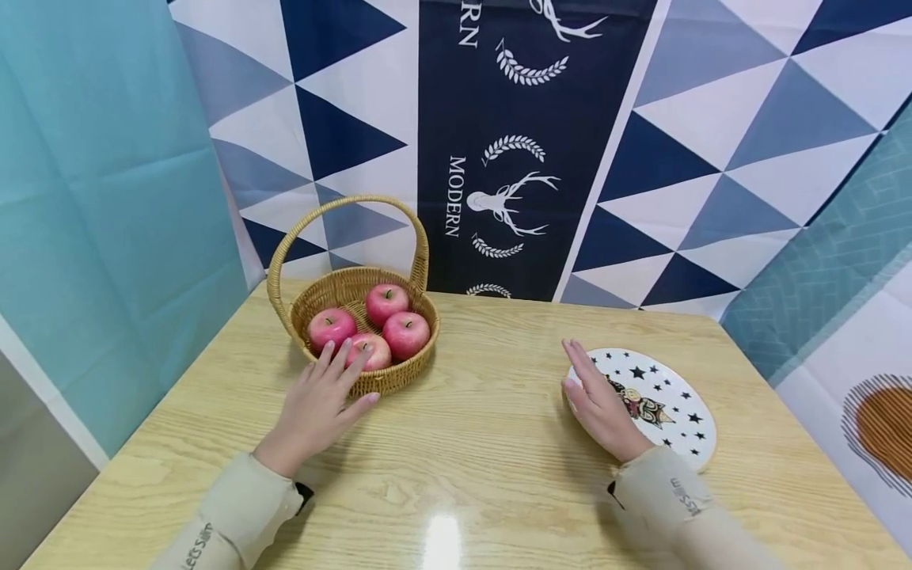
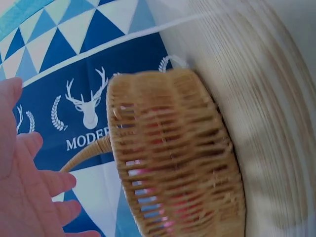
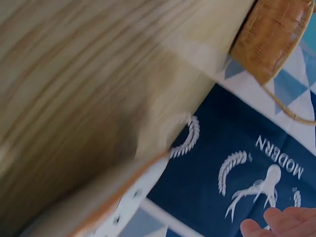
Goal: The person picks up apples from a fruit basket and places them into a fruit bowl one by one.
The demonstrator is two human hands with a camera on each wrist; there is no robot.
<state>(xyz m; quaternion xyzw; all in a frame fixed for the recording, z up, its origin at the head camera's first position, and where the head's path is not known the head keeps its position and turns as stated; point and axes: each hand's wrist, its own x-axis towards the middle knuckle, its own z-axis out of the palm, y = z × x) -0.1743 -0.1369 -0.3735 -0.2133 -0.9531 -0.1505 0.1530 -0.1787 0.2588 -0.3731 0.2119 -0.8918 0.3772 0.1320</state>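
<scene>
A wicker basket with a tall arched handle stands at the back left of the table. Several pink-red apples lie inside it. My left hand reaches over the basket's front rim, fingers spread, overlapping the nearest apple in the head view. The left wrist view has the basket's woven side close beside the loosely extended fingers. At the right, my right hand hovers by the left edge of a white plate with black stars and a cartoon figure, fingers straight and holding nothing.
Both things stand on a light wooden table. Behind it hangs a patterned cloth with triangles and deer heads. A teal curtain borders the left side, and another patterned cloth borders the right.
</scene>
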